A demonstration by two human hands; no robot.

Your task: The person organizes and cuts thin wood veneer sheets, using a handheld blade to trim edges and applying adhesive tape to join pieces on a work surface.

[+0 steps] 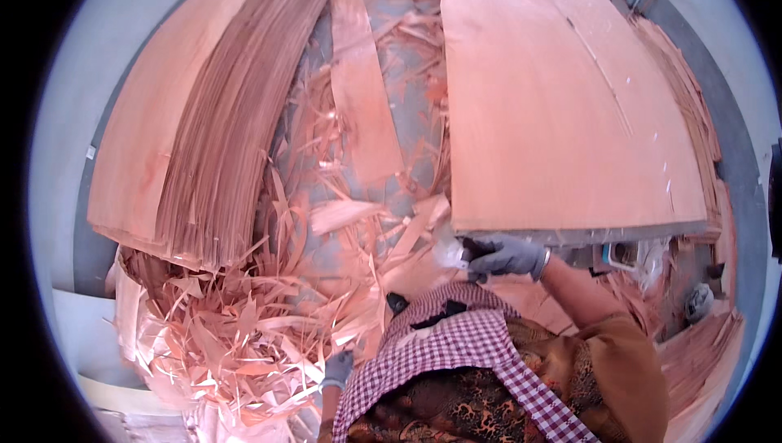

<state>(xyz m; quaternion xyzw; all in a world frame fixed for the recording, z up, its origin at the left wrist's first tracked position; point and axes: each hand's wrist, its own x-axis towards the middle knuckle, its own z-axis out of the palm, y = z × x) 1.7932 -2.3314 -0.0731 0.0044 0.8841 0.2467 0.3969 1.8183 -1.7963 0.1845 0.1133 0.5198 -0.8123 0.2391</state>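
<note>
My right hand [507,258], in a grey glove, is closed around a small dark object [471,247] with a clear, whitish part at its left. Its exact kind is too blurred to make out. This hand is just in front of the near edge of a broad stack of wood veneer sheets [570,133] on the right. Low beside my checkered apron hangs my left hand [336,368], also grey-gloved. It is nearest to a heap of torn veneer strips [236,337], and its fingers are too small and partly hidden to read.
A tall pile of veneer sheets [220,109] stands on the left. Between the stacks, a long veneer strip [362,92] and many scraps lie on the grey floor [411,129]. Behind my right arm are a small white container [623,255] and a clear plastic bag [699,302].
</note>
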